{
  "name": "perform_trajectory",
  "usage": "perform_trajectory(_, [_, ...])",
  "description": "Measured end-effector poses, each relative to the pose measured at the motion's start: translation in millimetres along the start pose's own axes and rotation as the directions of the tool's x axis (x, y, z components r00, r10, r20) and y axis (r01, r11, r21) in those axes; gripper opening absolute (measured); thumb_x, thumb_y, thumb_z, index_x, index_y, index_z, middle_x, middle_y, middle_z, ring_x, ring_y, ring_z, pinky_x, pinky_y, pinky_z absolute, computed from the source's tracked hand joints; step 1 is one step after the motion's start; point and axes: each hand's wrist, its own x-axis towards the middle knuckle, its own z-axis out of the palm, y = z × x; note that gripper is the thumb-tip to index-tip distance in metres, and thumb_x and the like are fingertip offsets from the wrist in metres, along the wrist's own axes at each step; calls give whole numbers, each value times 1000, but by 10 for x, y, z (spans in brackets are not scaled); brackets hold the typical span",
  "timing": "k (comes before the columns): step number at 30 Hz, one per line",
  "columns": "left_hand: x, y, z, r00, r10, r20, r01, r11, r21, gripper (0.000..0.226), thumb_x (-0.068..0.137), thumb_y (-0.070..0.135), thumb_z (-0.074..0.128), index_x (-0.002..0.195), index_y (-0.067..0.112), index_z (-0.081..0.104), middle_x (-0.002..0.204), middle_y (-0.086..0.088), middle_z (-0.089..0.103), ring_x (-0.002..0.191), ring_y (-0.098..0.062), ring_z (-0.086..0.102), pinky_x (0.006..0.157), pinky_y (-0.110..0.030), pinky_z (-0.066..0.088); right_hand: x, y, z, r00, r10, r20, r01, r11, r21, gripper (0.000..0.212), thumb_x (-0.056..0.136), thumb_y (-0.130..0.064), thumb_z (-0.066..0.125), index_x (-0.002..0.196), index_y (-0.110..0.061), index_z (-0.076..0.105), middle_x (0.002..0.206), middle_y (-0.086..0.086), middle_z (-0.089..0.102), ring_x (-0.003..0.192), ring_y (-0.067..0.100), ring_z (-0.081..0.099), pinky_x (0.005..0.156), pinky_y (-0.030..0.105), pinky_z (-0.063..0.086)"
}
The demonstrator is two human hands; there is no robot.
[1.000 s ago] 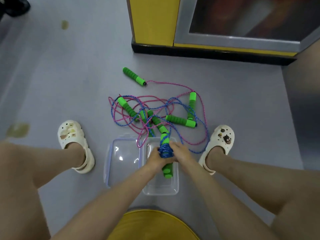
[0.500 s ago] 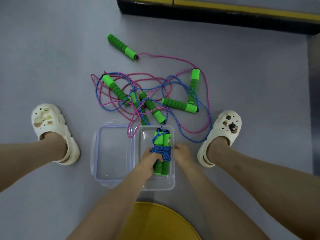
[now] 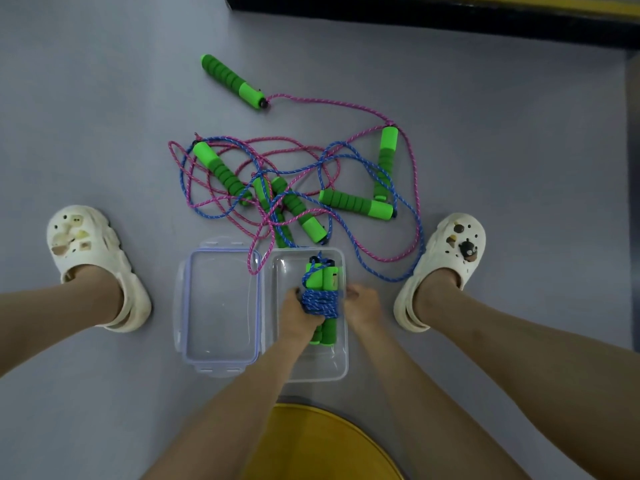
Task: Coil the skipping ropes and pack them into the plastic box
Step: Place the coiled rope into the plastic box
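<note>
Now lowered into the plastic box (image 3: 341,370) at lower centre, the coiled blue rope (image 3: 320,301) is nearly packed: the left hand (image 3: 297,318) grips it, the right hand (image 3: 362,306) apparently loose beside it.

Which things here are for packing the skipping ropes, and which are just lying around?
For the job: coiled blue rope gripped by the left hand, plastic box, its lid, tangled ropes on the floor.

Not part of it: white clogs, round yellow seat, black-and-yellow ledge.
</note>
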Motion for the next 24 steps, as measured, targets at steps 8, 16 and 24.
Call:
perform_trajectory(8, [26,84,-2,990,125,-67,-88,914,396,32,76,5,71,105,6,58,101,-8,62,93,-25,59,72,-27,41,-127,-45,-87,989,-60,137,76,991,-112,24,89,2,42,100,-5,63,87,8,59,80,21,53,60,25,36])
perform_trajectory(16, [-90,498,-302,976,136,172,-218,685,695,24,88,9,54,111,3,55,115,-16,59,105,-31,57,77,-32,43,-181,-264,49,992,-109,55,118,970,-213,31,78,-8,50,109,-6,53,105,16,57,95,33,58,78,39,50])
perform_trajectory(24, [-46,1209,-913,939,312,146,-332,704,627,24,91,9,52,113,5,63,114,-14,64,105,-29,59,85,-32,45,-212,-820,-412,960,-214,179,276,817,-506,39,92,-9,45,130,-2,46,134,20,43,121,34,47,101,37,40])
